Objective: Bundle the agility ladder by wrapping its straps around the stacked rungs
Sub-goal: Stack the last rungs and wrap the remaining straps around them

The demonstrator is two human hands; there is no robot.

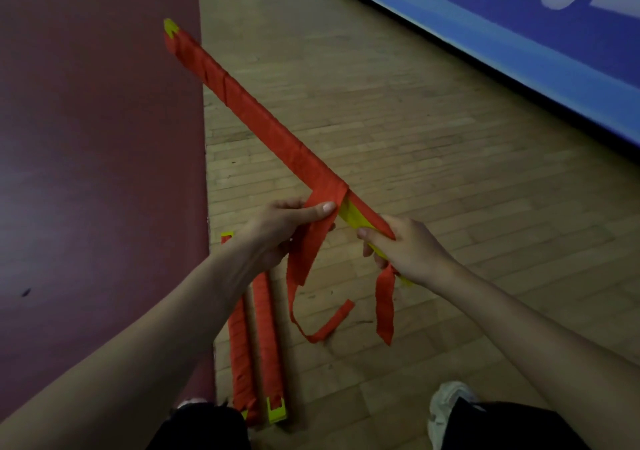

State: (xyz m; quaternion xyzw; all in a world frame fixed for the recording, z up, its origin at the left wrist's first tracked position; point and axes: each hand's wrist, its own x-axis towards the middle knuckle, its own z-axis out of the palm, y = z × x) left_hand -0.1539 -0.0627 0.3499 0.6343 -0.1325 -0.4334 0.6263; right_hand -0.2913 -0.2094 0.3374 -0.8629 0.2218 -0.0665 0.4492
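A stack of yellow ladder rungs (353, 215) is held out over the floor, pointing up and to the left. Red strap (256, 113) is wound around most of its length, with a bare yellow tip at the far end. My right hand (407, 250) grips the near end of the stack. My left hand (287, 226) pinches the loose red strap (313, 241) where it leaves the wrapped part. Two strap tails hang below my hands, one curling into a loop (325, 328).
Two other wrapped ladder bundles (258, 352) lie side by side on the wooden floor (433, 120) near my feet. A dark red floor zone (97, 137) fills the left. A blue banner (519, 23) runs along the top right. My shoe (446, 404) is at the bottom.
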